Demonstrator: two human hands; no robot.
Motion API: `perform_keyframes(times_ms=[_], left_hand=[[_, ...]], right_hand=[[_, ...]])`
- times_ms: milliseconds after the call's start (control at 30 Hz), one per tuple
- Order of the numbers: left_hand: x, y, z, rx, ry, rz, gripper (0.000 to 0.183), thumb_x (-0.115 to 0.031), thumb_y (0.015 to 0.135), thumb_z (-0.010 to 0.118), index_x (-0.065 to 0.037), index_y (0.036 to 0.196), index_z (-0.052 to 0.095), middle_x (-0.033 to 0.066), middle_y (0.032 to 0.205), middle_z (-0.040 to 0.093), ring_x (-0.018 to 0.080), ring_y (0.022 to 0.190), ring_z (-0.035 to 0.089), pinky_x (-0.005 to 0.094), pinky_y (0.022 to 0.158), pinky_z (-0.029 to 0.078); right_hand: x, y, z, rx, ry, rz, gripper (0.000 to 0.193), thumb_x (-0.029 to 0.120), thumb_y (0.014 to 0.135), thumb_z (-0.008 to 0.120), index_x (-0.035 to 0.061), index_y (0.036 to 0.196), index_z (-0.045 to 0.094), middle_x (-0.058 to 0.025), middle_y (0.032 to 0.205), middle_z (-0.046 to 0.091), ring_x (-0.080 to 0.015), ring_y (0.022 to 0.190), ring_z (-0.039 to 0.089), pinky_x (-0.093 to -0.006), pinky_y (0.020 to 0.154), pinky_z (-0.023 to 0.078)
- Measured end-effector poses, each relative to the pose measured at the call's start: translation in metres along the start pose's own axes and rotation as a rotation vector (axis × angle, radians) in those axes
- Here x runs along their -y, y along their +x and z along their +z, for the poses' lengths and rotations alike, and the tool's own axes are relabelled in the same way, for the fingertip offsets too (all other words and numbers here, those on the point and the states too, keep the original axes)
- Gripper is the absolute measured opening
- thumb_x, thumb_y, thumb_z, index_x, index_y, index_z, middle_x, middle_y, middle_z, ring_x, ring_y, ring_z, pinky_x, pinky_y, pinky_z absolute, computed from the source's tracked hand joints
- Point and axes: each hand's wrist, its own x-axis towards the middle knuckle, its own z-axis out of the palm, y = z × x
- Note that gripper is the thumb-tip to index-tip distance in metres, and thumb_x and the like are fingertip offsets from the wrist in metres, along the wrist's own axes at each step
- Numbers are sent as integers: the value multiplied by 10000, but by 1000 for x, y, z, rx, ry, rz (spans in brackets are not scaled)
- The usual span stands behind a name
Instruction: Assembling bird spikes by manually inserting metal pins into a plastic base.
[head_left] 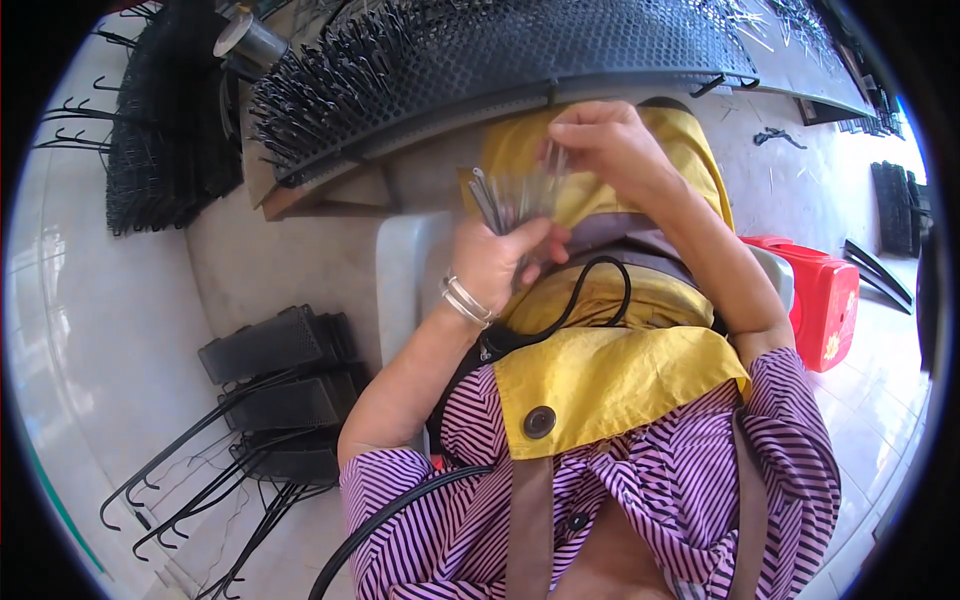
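My left hand (492, 258), with a bangle at its wrist, is closed round a bunch of thin grey metal rods (484, 196). Their ends stick up past the fingers, and those on the right side are smeared by motion. To the right and a little farther off, my right hand (606, 146) has thumb and fingers pinched together beside the bunch. Something thin and blurred shows at its fingertips, too unclear to name. Both hands are over the yellow apron (620, 370) on my lap.
Ahead stands a bench with a long black perforated mesh rack (560, 45), dark hooked rods (335, 95) crowding its left part. A metal spool (250, 40) sits behind. Black racks with hooks (270, 350) lie on the floor at left. A red plastic stool (820, 300) is at right.
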Motion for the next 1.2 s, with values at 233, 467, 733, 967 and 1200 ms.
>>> perform_keyframes(times_ms=[233,467,733,967,1200], left_hand=[[0,1,-8,-14,-157,-11,157,-84,795,533,10,920,522,149,796,595,178,605,591,199,383,348],[8,6,-14,-83,-320,-88,175,-102,793,544,25,913,524,147,801,586,160,600,575,198,381,348],[6,8,-9,-129,-312,-130,174,-98,790,543,34,903,529,137,799,591,153,603,567,206,401,355],[2,5,-6,-109,-330,-129,185,-109,780,564,38,886,529,149,804,595,173,630,577,208,403,350],[6,9,-9,-49,-388,-129,189,-109,783,559,47,886,529,147,792,595,184,627,576,213,386,337]], right_hand=[[11,8,-15,-103,83,-100,132,91,797,520,-30,828,562,-91,765,586,-143,688,560,-245,628,446],[32,21,-2,-65,259,-236,163,86,811,505,-49,893,539,-141,834,583,-201,744,578,-290,672,490],[41,54,69,-19,79,-540,147,26,778,529,-90,863,556,-163,835,592,-214,723,596,-288,657,513],[35,74,93,6,-88,-682,128,30,770,551,-59,855,586,-115,804,609,-158,713,594,-241,656,498],[28,85,87,36,-500,-741,114,45,758,564,-9,849,606,-49,791,622,-90,691,574,-198,637,458]])
